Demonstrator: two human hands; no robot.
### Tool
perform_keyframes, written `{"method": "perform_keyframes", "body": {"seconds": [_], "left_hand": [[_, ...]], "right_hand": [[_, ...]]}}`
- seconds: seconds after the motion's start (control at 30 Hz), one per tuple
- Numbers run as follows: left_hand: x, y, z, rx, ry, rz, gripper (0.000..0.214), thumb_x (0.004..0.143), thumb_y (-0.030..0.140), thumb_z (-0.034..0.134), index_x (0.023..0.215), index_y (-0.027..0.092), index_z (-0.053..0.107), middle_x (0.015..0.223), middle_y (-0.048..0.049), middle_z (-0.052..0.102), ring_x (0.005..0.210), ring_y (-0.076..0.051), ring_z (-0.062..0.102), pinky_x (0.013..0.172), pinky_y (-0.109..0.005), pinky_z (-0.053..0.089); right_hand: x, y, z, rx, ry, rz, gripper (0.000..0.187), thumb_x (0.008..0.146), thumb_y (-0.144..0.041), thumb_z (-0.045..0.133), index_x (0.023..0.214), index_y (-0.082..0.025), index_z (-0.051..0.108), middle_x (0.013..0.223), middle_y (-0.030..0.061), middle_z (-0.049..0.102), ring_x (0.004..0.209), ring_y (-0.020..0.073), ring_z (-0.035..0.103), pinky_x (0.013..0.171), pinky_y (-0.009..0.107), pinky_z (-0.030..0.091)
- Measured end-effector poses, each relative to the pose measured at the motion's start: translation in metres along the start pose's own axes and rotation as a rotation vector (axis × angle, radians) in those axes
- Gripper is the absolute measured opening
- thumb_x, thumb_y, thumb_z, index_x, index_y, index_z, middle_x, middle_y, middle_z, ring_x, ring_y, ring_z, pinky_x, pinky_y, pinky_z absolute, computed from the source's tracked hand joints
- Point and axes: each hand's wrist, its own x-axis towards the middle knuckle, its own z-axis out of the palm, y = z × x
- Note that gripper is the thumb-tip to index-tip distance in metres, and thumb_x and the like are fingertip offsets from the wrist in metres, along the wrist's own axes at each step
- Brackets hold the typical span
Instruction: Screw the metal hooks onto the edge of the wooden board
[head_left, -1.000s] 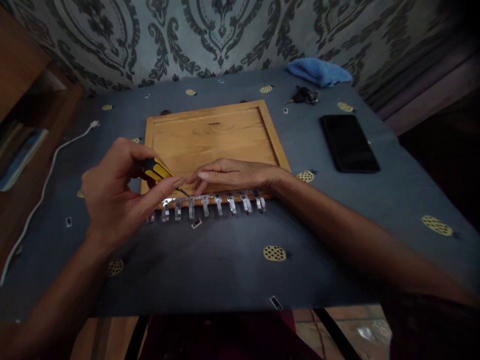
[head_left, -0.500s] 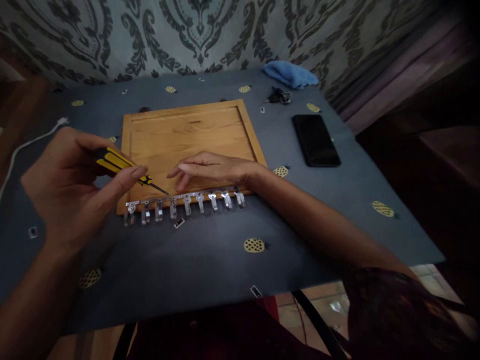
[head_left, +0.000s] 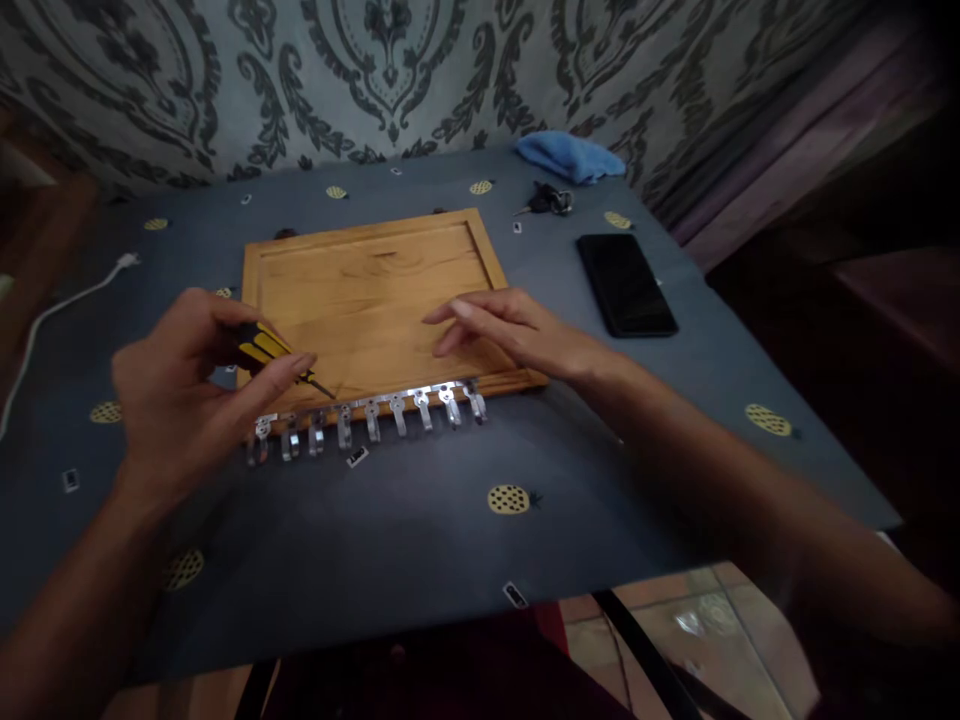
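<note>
A wooden board (head_left: 360,290) with a raised rim lies on the blue patterned tablecloth (head_left: 420,520). Along its near edge runs a metal rail of hooks (head_left: 367,415). My left hand (head_left: 187,395) is closed round a small yellow and black screwdriver (head_left: 277,357), whose tip points at the board's near edge by the rail's left half. My right hand (head_left: 517,335) hovers open over the board's right part, fingers stretched out to the left, holding nothing.
A black phone (head_left: 625,285) lies to the right of the board. Keys (head_left: 547,200) and a blue cloth (head_left: 570,157) sit at the back right. A white cable (head_left: 52,310) trails on the left. The table's right and near edges drop to the floor.
My right hand has lifted off the hook rail and drawn back to the right over the board. My left hand with the screwdriver has shifted slightly right and down. The camera has turned a little.
</note>
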Motion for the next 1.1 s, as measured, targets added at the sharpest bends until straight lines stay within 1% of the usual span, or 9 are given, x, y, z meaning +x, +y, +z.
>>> {"method": "perform_keyframes", "body": {"seconds": [0.13,0.2,0.33,0.4,0.47,0.6,0.77,0.97,1.1], "left_hand": [[0.007,0.014,0.002,0.08,-0.044,0.154,0.027,0.083,0.039,0.084,0.088,0.02,0.065,0.072,0.0078,0.063,0.056,-0.005,0.059,0.052,-0.015,0.046],[0.011,0.021,0.005,0.133,-0.08,0.239,0.03,0.088,0.046,0.079,0.091,0.02,0.064,0.071,0.0082,0.064,0.054,-0.004,0.059,0.052,-0.014,0.044],[0.021,0.031,0.012,0.172,-0.164,0.348,0.037,0.096,0.056,0.067,0.093,0.02,0.062,0.067,0.0092,0.065,0.051,-0.003,0.062,0.053,-0.013,0.046],[0.026,0.036,0.017,0.168,-0.193,0.379,0.038,0.098,0.058,0.061,0.093,0.02,0.061,0.067,0.009,0.067,0.051,-0.004,0.064,0.053,-0.013,0.047],[0.03,0.042,0.022,0.136,-0.22,0.416,0.034,0.099,0.054,0.062,0.093,0.021,0.061,0.067,0.0089,0.068,0.051,-0.005,0.064,0.051,-0.014,0.048],[0.039,0.054,0.037,0.029,-0.275,0.435,0.022,0.093,0.041,0.075,0.095,0.023,0.063,0.068,0.0068,0.069,0.054,-0.009,0.067,0.049,-0.018,0.047],[0.048,0.072,0.06,-0.063,-0.356,0.444,0.018,0.096,0.038,0.07,0.098,0.024,0.06,0.074,0.0055,0.069,0.06,-0.012,0.067,0.052,-0.024,0.049],[0.059,0.094,0.085,-0.18,-0.435,0.353,0.013,0.099,0.034,0.061,0.095,0.023,0.058,0.078,0.0033,0.066,0.067,-0.015,0.068,0.062,-0.029,0.054],[0.06,0.099,0.09,-0.271,-0.425,0.319,0.012,0.096,0.031,0.066,0.092,0.024,0.057,0.075,0.0057,0.064,0.064,-0.011,0.066,0.058,-0.024,0.053]], "right_hand": [[-0.03,0.002,-0.002,-0.015,0.23,0.054,0.058,0.094,-0.072,0.059,0.106,-0.02,0.081,0.086,0.0065,0.082,0.085,0.019,0.075,0.085,0.031,0.054],[-0.04,0.006,0.0,0.013,0.332,0.061,0.055,0.093,-0.072,0.062,0.098,-0.021,0.082,0.083,0.0058,0.081,0.082,0.0181,0.074,0.083,0.03,0.055],[-0.048,0.017,0.004,0.1,0.508,0.057,0.053,0.089,-0.073,0.066,0.091,-0.022,0.081,0.073,0.0035,0.078,0.073,0.016,0.072,0.076,0.028,0.055],[-0.048,0.021,0.004,0.127,0.54,0.061,0.054,0.088,-0.073,0.066,0.091,-0.021,0.081,0.07,0.0033,0.077,0.066,0.0147,0.069,0.069,0.027,0.055],[-0.048,0.024,0.003,0.151,0.553,0.054,0.055,0.088,-0.073,0.067,0.091,-0.019,0.08,0.069,0.0032,0.076,0.062,0.0132,0.066,0.065,0.026,0.054],[-0.049,0.025,0.001,0.162,0.535,0.055,0.059,0.087,-0.076,0.065,0.086,-0.018,0.078,0.07,0.0041,0.076,0.063,0.0139,0.066,0.065,0.026,0.054],[-0.05,0.022,0.001,0.111,0.51,0.034,0.064,0.087,-0.081,0.06,0.071,-0.02,0.074,0.073,0.0065,0.077,0.072,0.0172,0.069,0.071,0.028,0.055],[-0.049,0.028,0.002,0.124,0.471,-0.006,0.067,0.087,-0.081,0.059,0.092,-0.018,0.08,0.071,0.0039,0.077,0.063,0.0146,0.065,0.068,0.027,0.052],[-0.049,0.029,0.002,0.082,0.472,-0.042,0.069,0.089,-0.081,0.056,0.093,-0.017,0.08,0.07,0.0035,0.076,0.061,0.0137,0.062,0.065,0.026,0.05]]}}
